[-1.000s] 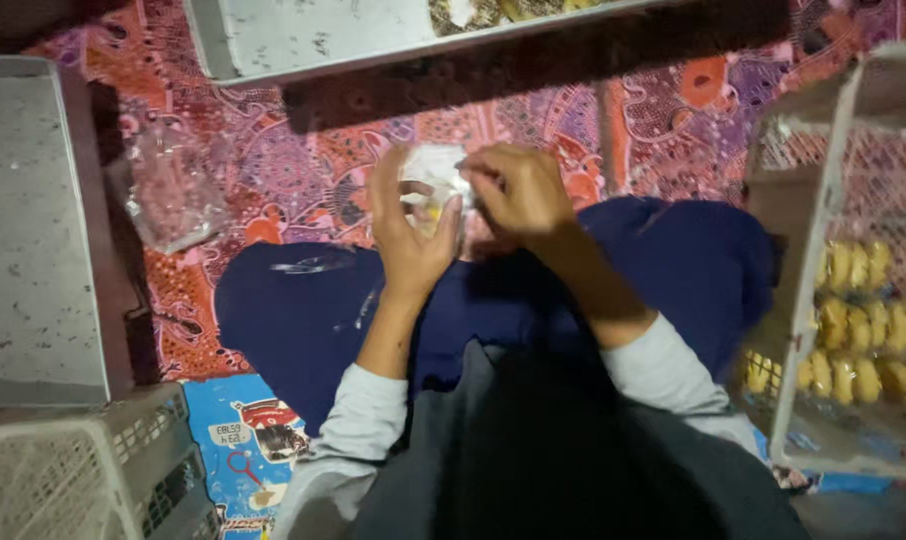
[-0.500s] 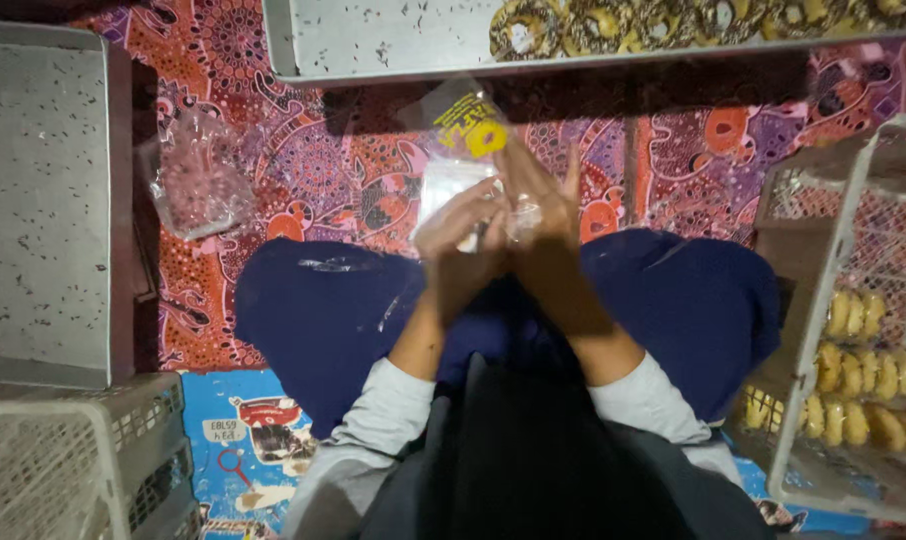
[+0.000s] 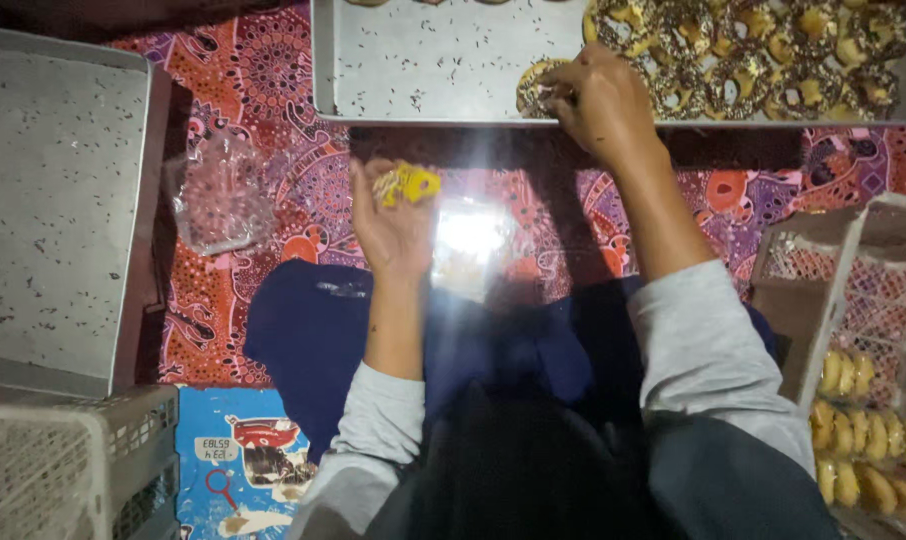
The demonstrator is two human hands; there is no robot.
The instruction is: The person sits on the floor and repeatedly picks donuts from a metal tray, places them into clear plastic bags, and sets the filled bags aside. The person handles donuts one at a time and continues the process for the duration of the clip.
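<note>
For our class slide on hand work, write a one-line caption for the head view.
Right hand grips a sprinkled ring cookie on the metal tray; left hand holds a clear bag.

1. Hands apart now, no longer joined over the lap as 0.5 s ago.
2. Right hand [image 3: 601, 100] gone up to the metal tray [image 3: 433, 60], fingers closed on a sprinkled ring pastry [image 3: 539, 90] at its near edge.
3. Left hand [image 3: 393, 222] left alone with the clear yellow-marked bag [image 3: 451, 235], pinched at its top.
4. View shifted: more of tray and pastries showing.
</note>
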